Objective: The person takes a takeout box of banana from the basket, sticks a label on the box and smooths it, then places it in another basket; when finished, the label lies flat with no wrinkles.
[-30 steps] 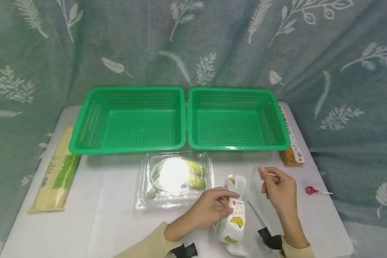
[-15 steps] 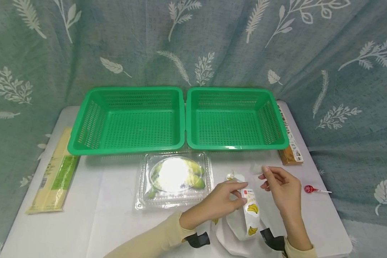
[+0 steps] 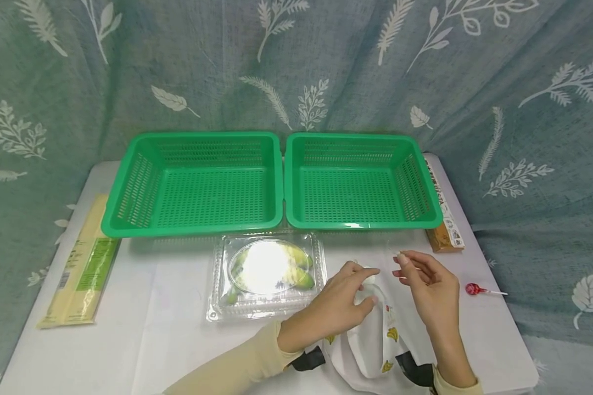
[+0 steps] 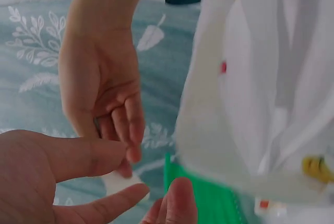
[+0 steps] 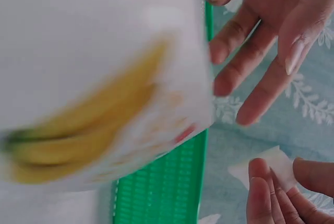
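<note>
Head view: the banana-print wrapper [image 3: 367, 343], long axis near-to-far at the table's [image 3: 128, 351] near right, had turned its label [image 3: 390, 323] rightward; left wrist: the left hand [image 4: 47, 177] was spread; right wrist: the right hand [image 5: 284, 203] pinched a pale scrap [image 5: 276, 164].

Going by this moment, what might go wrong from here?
The left hand is spread open, not closed round the banana-print wrapper, which might slip or unfold. The right hand pinches a small pale piece, which could drop or cling. The lollipop lies near the right edge of the table, so a passing arm may knock it off.
</note>
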